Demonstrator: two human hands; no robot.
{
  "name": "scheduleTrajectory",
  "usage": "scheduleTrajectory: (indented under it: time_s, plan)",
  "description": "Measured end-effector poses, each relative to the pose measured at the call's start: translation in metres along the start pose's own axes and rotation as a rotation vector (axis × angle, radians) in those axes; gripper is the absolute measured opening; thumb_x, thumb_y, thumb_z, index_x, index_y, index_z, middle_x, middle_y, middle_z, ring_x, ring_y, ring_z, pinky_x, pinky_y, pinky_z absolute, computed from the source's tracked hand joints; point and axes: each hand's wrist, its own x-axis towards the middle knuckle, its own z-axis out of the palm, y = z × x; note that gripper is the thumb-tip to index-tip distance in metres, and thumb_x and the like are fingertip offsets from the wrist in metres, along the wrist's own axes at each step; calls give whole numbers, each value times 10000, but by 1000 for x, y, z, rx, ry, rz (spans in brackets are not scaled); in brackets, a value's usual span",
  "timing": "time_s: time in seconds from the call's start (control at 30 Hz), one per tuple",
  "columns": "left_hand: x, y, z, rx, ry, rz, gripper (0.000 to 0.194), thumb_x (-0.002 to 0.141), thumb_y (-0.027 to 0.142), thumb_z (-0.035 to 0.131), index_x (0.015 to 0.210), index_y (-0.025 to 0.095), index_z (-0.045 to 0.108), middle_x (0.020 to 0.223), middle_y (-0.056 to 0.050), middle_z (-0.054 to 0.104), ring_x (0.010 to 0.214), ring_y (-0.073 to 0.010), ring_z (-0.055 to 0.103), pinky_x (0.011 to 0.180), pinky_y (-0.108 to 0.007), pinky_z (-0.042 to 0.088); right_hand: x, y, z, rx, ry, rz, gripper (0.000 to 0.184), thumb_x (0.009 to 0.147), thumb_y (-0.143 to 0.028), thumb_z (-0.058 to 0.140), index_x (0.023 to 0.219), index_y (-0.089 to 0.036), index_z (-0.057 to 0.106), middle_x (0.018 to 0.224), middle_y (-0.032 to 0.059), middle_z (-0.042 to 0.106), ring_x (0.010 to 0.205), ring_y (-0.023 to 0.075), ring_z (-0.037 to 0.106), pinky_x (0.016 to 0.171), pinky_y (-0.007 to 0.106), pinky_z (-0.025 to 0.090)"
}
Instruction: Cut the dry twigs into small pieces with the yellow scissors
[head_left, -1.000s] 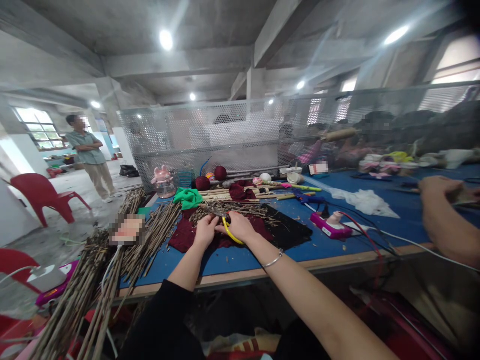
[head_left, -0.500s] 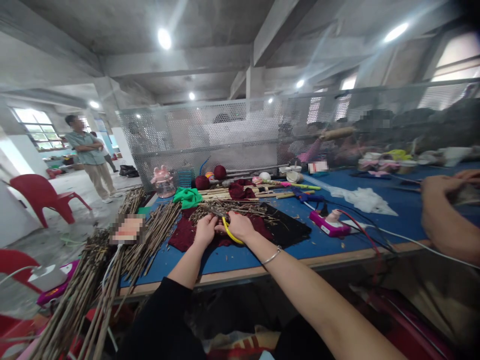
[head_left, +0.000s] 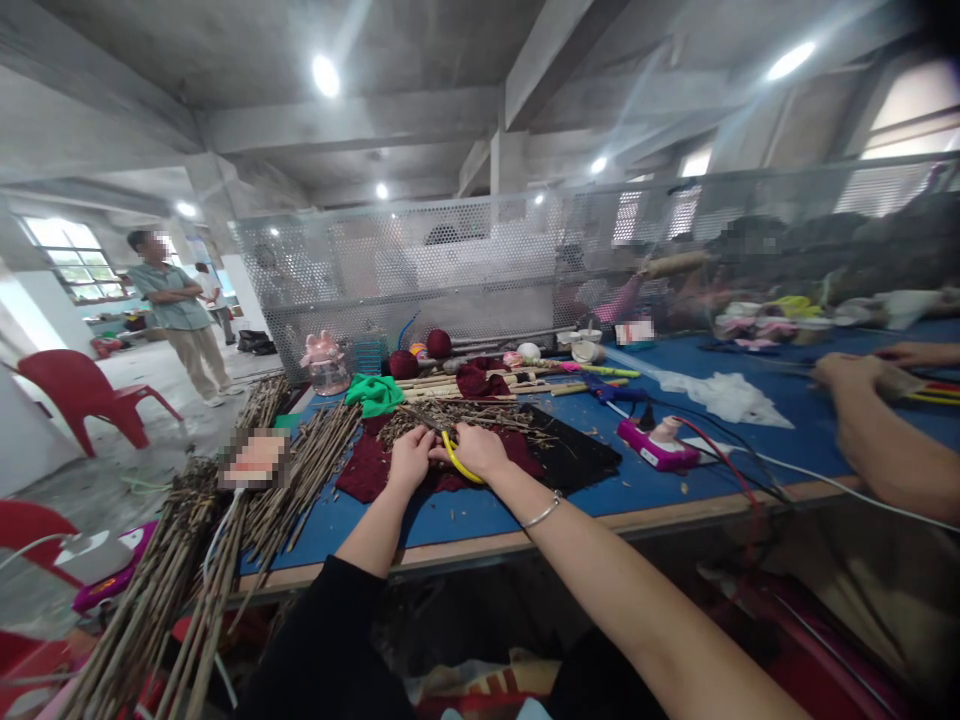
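Our right hand (head_left: 481,452) grips the yellow-handled tool (head_left: 458,464); can't tell what our left hand (head_left: 410,460) pinches. We should keep left clear of its bite.

The single head-worn camera looks forward and slightly down from above the near edge of the blue table (head_left: 465,522). The left hand (head_left: 411,457) and right hand (head_left: 481,452) show close, just below mid-frame; the perforated screen (head_left: 420,255) stands farther off, with ceiling (head_left: 420,60) above and floor (head_left: 105,462) at left.
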Motion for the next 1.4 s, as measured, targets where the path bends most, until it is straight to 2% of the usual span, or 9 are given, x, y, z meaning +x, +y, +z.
scheduleTrajectory:
  time_s: [0.17,0.3,0.4,0.57,0.67,0.8,0.97,1.13,1.4]
  plan:
    - [1,-1,-1,-15,68,-3,246,707,380,532,737,141,585,622,-5,603,467,-83,478,420,-178,353,1,0,4,2,48,13,708,622,-767,402,957,-153,510,885,124,637,869,268,602,714,315,414]
    - [1,1,-4,-5,137,13,249,676,353,577,769,126,622,677,-31,636,571,-117,540,520,-201,412,1,2,7,5,83,-49,709,611,-765,420,970,-158,482,923,121,617,900,264,583,716,314,402]
    - [1,2,-5,-18,97,19,243,664,341,591,762,124,637,683,-27,645,588,-120,541,546,-204,420,1,3,8,3,88,-70,695,620,-755,428,975,-159,475,966,132,599,936,261,563,734,312,388]
    - [2,0,-2,-86,31,-19,263,683,366,562,787,134,629,611,-6,613,474,-91,485,459,-196,388,3,6,9,13,83,-51,665,652,-748,391,958,-164,473,937,126,607,905,262,574,705,316,389]
    - [3,-2,1,-124,3,-31,280,692,372,541,817,133,613,657,-26,631,522,-107,531,511,-214,427,3,7,9,17,102,-49,653,655,-749,382,939,-168,477,935,120,607,898,262,575,692,312,391]
    - [4,-3,-1,-121,7,-26,253,685,349,539,788,128,608,706,-43,646,614,-124,569,608,-231,448,2,5,7,-5,81,-66,673,641,-745,412,965,-158,477,946,130,603,913,265,566,720,322,387]
    - [2,-1,-6,-46,5,-3,226,679,343,546,644,128,604,636,-34,630,564,-119,536,555,-215,416,1,4,6,-31,73,-65,701,625,-738,447,994,-142,472,1005,154,583,963,269,548,762,335,381]
    - [1,-1,-7,4,-10,19,215,696,330,528,664,134,613,660,-33,643,565,-120,539,553,-213,409,2,5,7,-6,27,-31,697,630,-726,461,1008,-141,478,918,132,627,893,263,590,730,319,402]
    - [1,-1,-8,64,8,32,196,702,299,511,668,141,622,668,-34,650,583,-128,544,568,-216,405,0,3,5,-13,31,10,659,612,-723,486,962,-167,536,906,119,644,858,265,606,709,315,417]
